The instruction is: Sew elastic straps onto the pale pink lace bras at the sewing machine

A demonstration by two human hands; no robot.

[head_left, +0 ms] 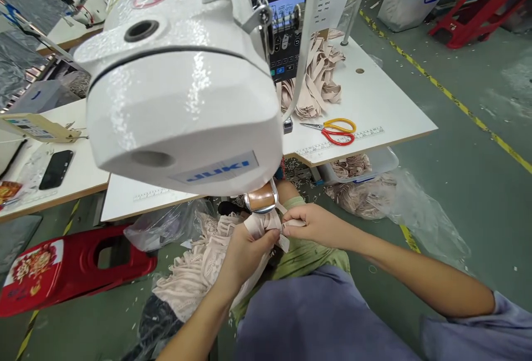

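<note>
- Location: the beige fabric (258,225) is held above the lap, just outside the near edge of the white sewing table (390,103), below the sewing machine head (187,112).
- Hands: close together; the left hand (243,253) is closed on the gathered fabric, the right hand (313,225) pinches the narrow beige strap (295,222).
- Handling: the fabric should be light, soft and limp, not fragile; folds may slip or twist. Grip the gathered band between thumb and fingers, and the strap near its end.
- Orientation: the strap section between the hands points roughly left to right. The fabric's full long axis cannot be told; folds merge visually with the beige lace pile (195,272) at lower left.
</note>
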